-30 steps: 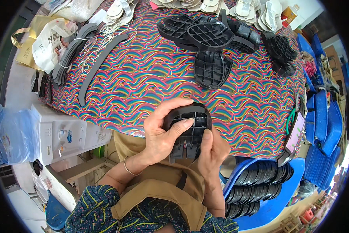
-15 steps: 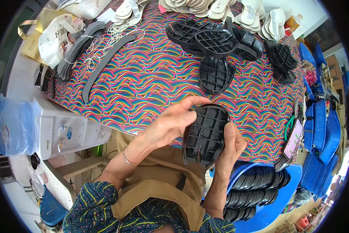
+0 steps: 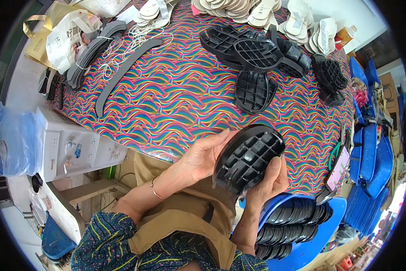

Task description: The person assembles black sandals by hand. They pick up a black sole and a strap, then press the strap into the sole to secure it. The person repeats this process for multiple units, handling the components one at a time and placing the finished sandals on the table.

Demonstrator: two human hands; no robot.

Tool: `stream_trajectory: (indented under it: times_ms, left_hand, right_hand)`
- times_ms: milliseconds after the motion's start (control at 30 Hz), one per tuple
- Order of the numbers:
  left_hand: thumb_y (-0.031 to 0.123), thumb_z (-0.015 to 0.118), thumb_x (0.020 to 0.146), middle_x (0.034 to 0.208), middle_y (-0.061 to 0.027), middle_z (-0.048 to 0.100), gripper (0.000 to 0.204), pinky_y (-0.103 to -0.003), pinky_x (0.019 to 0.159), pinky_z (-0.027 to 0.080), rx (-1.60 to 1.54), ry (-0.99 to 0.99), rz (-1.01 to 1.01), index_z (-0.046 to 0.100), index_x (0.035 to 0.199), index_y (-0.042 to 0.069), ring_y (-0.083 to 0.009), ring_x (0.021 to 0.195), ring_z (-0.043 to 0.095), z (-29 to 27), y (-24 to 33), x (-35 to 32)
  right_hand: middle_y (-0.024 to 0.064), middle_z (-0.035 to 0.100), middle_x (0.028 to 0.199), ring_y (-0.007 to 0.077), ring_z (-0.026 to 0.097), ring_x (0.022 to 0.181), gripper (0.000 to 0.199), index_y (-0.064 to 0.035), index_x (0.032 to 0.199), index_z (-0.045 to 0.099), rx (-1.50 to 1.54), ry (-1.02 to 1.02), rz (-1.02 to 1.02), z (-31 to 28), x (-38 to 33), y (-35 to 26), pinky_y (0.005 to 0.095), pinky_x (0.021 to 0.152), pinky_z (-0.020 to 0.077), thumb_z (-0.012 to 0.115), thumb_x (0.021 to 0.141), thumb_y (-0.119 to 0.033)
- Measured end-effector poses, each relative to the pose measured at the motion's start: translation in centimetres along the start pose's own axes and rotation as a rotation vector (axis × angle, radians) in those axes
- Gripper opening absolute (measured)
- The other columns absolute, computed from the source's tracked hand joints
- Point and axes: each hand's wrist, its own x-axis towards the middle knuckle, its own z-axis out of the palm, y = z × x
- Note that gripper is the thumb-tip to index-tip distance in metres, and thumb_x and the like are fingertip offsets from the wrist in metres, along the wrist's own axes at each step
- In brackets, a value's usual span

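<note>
A black shoe sole is held tilted above the near edge of the table, its gridded hollow face turned up and its side wall showing on the left. My right hand grips its right side, thumb pressed on the grid and fingers underneath. My left hand holds the left side wall, with some fingers hidden behind the sole. Just beyond lies another black sole with the same grid. Farther back, more black soles are piled together, and a smaller group lies to the right.
A patterned cloth covers the table. On the left are a curved grey strip, bundled strips and loose string. Pale insole stacks line the back. A phone sits at the right edge, above a blue bin of black soles.
The sole has tilted and turned clockwise, showing its side wall. My left hand has shifted from its upper edge to lower along the left side; my right hand keeps its grip.
</note>
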Motion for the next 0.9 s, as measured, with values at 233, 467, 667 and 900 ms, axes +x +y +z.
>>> stream_trajectory:
  times_ms: [233, 467, 667, 900]
  left_hand:
    - [0.035, 0.043, 0.105, 0.150, -0.0128, 0.042, 0.059, -0.038, 0.116, 0.028, 0.332, -0.068, 0.258, 0.034, 0.149, -0.002, -0.0239, 0.139, 0.039, -0.4, -0.3, -0.4]
    - [0.034, 0.042, 0.107, 0.099, -0.0068, 0.066, 0.052, -0.028, 0.072, 0.053, 0.891, -0.007, 0.253, 0.042, 0.144, -0.003, -0.0122, 0.084, 0.064, 1.5, -0.2, -1.8]
    - [0.014, 0.046, 0.103, 0.068, -0.0172, 0.060, 0.026, -0.038, 0.051, 0.045, 1.496, 0.234, 0.755, 0.054, 0.119, -0.005, -0.0310, 0.055, 0.062, 0.2, -2.7, -1.3]
    - [0.030, 0.043, 0.105, 0.079, -0.0218, 0.063, 0.038, -0.041, 0.065, 0.048, 1.426, 0.143, 0.588, 0.057, 0.118, -0.003, -0.0352, 0.074, 0.066, 1.0, -0.2, -1.5]
  right_hand:
    - [0.0039, 0.067, 0.094, 0.0079, 0.061, 0.081, 0.034, 0.0036, 0.110, 0.063, -0.114, 0.224, -0.115, -1.5, 1.5, 1.0, 0.0219, 0.071, 0.0482, 0.047, 0.106, -0.026]
    - [0.0055, 0.069, 0.100, 0.0087, 0.062, 0.083, 0.036, 0.0071, 0.124, 0.061, -0.210, 0.138, -0.228, -1.1, 1.6, 1.7, 0.0231, 0.074, 0.0495, 0.048, 0.105, -0.022]
    - [0.0134, 0.072, 0.104, 0.0143, 0.067, 0.087, 0.037, 0.0092, 0.129, 0.058, -0.338, 0.106, -0.275, -1.1, 0.7, 2.2, 0.0269, 0.078, 0.0524, 0.049, 0.103, -0.016]
    - [0.0145, 0.073, 0.103, 0.0155, 0.068, 0.087, 0.036, 0.0099, 0.128, 0.058, -0.310, 0.029, -0.180, -1.9, 0.7, 2.3, 0.0281, 0.078, 0.0524, 0.052, 0.099, -0.010]
